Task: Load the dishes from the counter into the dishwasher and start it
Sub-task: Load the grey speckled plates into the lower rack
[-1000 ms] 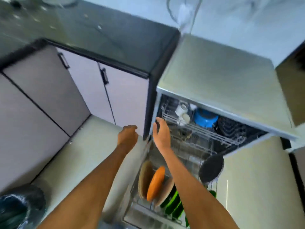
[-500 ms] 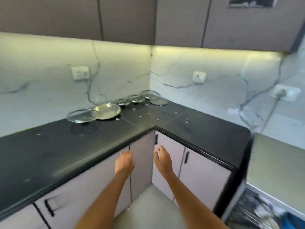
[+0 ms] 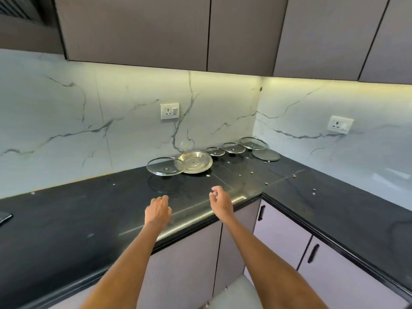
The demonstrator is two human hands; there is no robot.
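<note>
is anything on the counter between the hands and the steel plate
Nothing visible. Only bare black counter lies between the left hand, the right hand and the steel plate. A glass lid overlaps the plate's left edge, off to the side.

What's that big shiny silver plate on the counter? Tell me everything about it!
The silver plate is round and looks like polished steel, with a raised rim and a small dot at its centre. It lies flat on the black counter near the marble wall. It looks empty. A big glass lid overlaps its left edge; a smaller glass lid sits close by its right. Neither hand touches it.
</note>
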